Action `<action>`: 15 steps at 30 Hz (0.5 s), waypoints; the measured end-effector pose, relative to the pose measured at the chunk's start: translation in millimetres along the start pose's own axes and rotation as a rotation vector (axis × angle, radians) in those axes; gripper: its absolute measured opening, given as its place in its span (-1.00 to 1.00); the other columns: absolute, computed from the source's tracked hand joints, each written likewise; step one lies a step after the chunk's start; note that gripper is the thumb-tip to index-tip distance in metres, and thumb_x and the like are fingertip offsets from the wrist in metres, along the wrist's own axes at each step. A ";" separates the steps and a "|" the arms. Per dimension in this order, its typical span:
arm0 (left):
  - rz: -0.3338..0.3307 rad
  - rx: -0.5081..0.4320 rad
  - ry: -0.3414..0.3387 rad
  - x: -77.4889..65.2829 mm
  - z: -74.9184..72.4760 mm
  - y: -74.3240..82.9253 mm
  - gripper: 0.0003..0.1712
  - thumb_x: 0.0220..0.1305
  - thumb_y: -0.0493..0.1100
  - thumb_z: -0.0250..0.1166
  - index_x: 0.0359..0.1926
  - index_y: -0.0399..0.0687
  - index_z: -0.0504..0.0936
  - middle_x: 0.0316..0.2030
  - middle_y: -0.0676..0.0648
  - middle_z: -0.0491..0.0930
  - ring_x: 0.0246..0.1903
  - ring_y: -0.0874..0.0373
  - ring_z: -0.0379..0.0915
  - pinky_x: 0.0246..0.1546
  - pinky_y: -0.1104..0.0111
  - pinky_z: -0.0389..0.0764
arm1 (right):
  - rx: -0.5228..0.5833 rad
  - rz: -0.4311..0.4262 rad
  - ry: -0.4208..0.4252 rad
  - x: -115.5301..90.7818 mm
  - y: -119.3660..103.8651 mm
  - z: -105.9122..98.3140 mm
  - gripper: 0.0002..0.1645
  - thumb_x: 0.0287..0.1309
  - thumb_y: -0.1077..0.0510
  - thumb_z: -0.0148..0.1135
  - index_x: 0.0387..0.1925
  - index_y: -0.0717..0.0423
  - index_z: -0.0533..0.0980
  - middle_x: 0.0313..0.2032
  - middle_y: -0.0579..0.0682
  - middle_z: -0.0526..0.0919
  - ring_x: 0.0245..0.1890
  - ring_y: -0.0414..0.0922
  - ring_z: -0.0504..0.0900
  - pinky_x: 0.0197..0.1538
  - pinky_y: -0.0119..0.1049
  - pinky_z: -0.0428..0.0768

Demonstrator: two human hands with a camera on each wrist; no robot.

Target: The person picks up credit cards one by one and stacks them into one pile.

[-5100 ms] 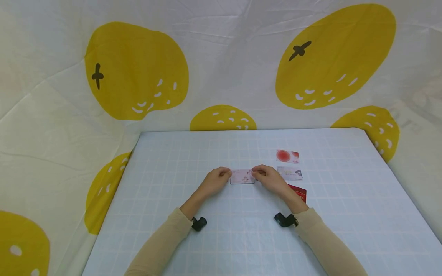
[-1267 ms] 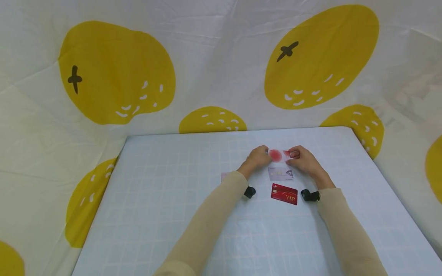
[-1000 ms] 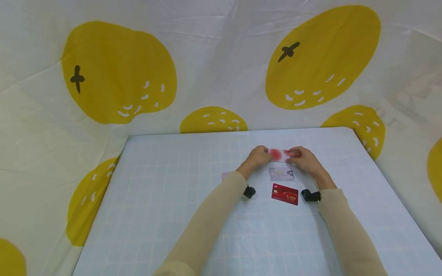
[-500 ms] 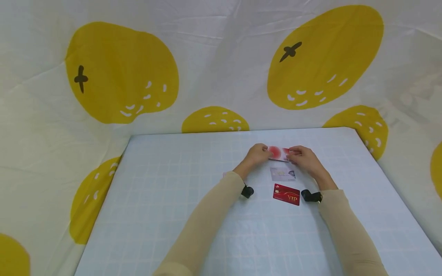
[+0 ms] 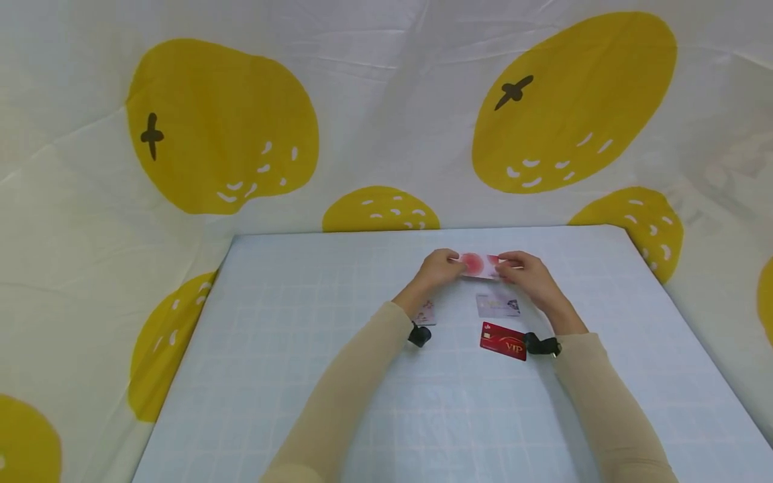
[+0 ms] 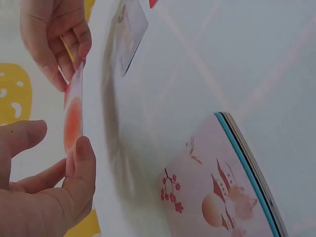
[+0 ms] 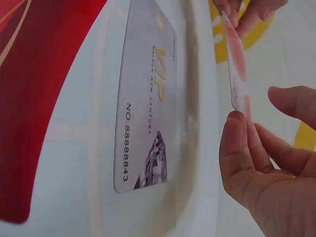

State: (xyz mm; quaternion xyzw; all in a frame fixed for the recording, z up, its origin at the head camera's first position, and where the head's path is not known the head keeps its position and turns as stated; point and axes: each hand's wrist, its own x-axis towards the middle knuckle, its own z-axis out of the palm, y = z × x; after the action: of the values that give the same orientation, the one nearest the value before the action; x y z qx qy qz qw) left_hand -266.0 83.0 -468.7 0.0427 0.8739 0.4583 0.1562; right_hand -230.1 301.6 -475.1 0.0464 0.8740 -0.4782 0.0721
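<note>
Both hands pinch a white card with a red circle (image 5: pixel 473 263) by its two short ends, above the far part of the table. My left hand (image 5: pixel 437 270) has the left end between thumb and fingers. My right hand (image 5: pixel 531 278) grips the other end. The left wrist view shows the card (image 6: pixel 73 118) raised off the surface, nearly edge-on. Under the left forearm lies a stack of cards (image 6: pixel 217 182) with a pink blossom-pattern card on top; in the head view the arm partly hides it. A silver VIP card (image 7: pixel 148 98) lies flat below the held card.
Nearer the right wrist, a red VIP card (image 5: pixel 501 341) lies slightly turned on the table (image 5: pixel 423 416), partly behind the black wrist camera (image 5: pixel 541 345). Behind the table's far edge hangs a white sheet (image 5: pixel 398 121) with yellow fruit prints.
Earlier, both hands were on the pink card at the stack. They then went to the red-circle card, lifted it off the table, and have now carried it slightly left.
</note>
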 end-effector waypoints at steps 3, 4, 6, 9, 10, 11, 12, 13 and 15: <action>0.014 -0.004 -0.005 -2.9 -6.5 -3.7 -0.50 0.37 0.01 0.30 0.23 -0.12 0.57 0.04 -0.06 0.59 -0.08 0.11 0.49 0.07 0.26 0.54 | 0.015 -0.020 -0.003 -1.0 -3.7 4.0 -0.37 0.41 -0.08 0.18 0.33 0.21 0.38 0.07 0.23 0.51 0.00 0.12 0.56 0.11 -0.21 0.55; 0.017 -0.009 -0.008 -4.1 -9.0 -4.7 -0.50 0.38 0.01 0.29 0.24 -0.12 0.56 0.01 -0.06 0.59 -0.11 0.12 0.49 0.06 0.27 0.54 | 0.023 -0.028 -0.004 -1.7 -5.3 5.1 -0.37 0.41 -0.07 0.18 0.33 0.22 0.38 0.07 0.24 0.51 0.00 0.12 0.57 0.09 -0.25 0.57; 0.028 -0.021 -0.015 -6.5 -14.0 -6.9 -0.50 0.38 0.00 0.29 0.24 -0.14 0.56 -0.05 -0.05 0.60 -0.17 0.13 0.51 0.01 0.29 0.57 | 0.040 -0.038 -0.007 -3.1 -8.7 7.3 -0.37 0.41 -0.06 0.18 0.33 0.23 0.37 0.07 0.24 0.51 0.00 0.13 0.58 0.04 -0.33 0.58; 0.047 -0.053 -0.031 -9.8 -22.2 -11.3 -0.49 0.38 -0.02 0.30 0.25 -0.16 0.54 -0.13 -0.03 0.62 -0.25 0.17 0.55 -0.05 0.32 0.58 | 0.077 -0.057 -0.017 -4.5 -13.7 11.4 -0.37 0.42 -0.04 0.18 0.33 0.25 0.37 0.06 0.26 0.50 0.01 0.16 0.58 0.01 -0.38 0.59; 0.054 -0.068 -0.035 -10.7 -25.0 -13.0 -0.49 0.38 -0.02 0.31 0.24 -0.17 0.54 -0.15 -0.02 0.62 -0.27 0.17 0.56 -0.07 0.32 0.59 | 0.089 -0.060 -0.020 -4.7 -15.3 13.1 -0.38 0.42 -0.04 0.17 0.33 0.26 0.37 0.06 0.26 0.50 0.02 0.17 0.58 0.01 -0.37 0.59; 0.060 -0.084 -0.040 -11.6 -27.8 -15.1 -0.49 0.38 -0.03 0.31 0.24 -0.18 0.54 -0.15 -0.02 0.63 -0.28 0.18 0.58 -0.07 0.31 0.59 | 0.102 -0.063 -0.025 -4.7 -16.6 14.9 -0.38 0.43 -0.03 0.17 0.33 0.26 0.37 0.06 0.26 0.49 0.02 0.17 0.58 0.03 -0.34 0.59; 0.065 -0.099 -0.045 -12.7 -30.6 -17.1 -0.49 0.37 -0.04 0.31 0.24 -0.19 0.54 -0.16 -0.02 0.64 -0.29 0.18 0.60 -0.08 0.31 0.59 | 0.117 -0.063 -0.031 -4.5 -17.6 16.7 -0.38 0.42 -0.03 0.17 0.33 0.26 0.37 0.06 0.26 0.49 0.03 0.18 0.58 0.06 -0.29 0.59; 0.065 -0.115 -0.050 -13.7 -33.2 -19.4 -0.49 0.37 -0.04 0.32 0.24 -0.19 0.54 -0.16 -0.02 0.65 -0.29 0.18 0.61 -0.08 0.31 0.59 | 0.126 -0.062 -0.038 -4.5 -18.6 18.6 -0.38 0.42 -0.03 0.17 0.33 0.25 0.37 0.06 0.26 0.49 0.04 0.18 0.58 0.09 -0.24 0.59; 0.076 -0.126 -0.057 -15.4 -38.3 -24.0 -0.49 0.37 -0.06 0.32 0.23 -0.21 0.54 -0.16 -0.03 0.65 -0.28 0.16 0.63 -0.08 0.30 0.59 | 0.145 -0.057 -0.048 -4.4 -20.4 22.4 -0.39 0.42 -0.04 0.17 0.32 0.23 0.38 0.06 0.25 0.50 0.04 0.18 0.59 0.13 -0.14 0.57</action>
State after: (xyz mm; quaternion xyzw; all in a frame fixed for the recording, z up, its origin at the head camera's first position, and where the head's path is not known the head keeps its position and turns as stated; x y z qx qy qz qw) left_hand -261.7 35.6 -464.4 0.0788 0.8364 0.5165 0.1658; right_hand -227.0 271.7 -469.3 0.0153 0.8362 -0.5429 0.0758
